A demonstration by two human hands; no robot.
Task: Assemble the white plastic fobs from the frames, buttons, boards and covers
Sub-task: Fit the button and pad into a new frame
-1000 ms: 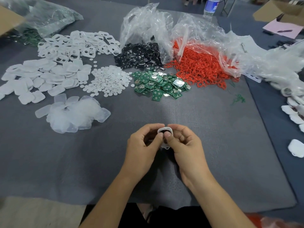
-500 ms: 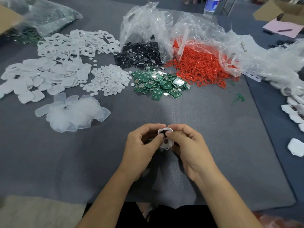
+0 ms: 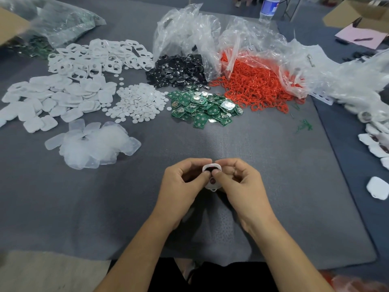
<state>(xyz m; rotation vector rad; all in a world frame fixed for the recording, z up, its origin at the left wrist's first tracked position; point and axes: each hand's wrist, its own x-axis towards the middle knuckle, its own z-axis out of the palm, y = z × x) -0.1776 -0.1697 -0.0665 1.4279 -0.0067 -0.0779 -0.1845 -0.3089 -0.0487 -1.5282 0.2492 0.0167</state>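
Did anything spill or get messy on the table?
Yes, a little. The red rings spill out of their clear bag onto the grey mat. The white discs have a few strays around the pile. Small green scraps lie alone at the right. Nothing looks broken.

The left hand (image 3: 181, 184) and the right hand (image 3: 242, 184) are bare; so are the left forearm (image 3: 134, 256) and the right forearm (image 3: 290, 256), uncovered down to the bottom edge. Between them shows a black garment (image 3: 221, 277) — plain dark cloth; shirt or trousers, it cannot be told.
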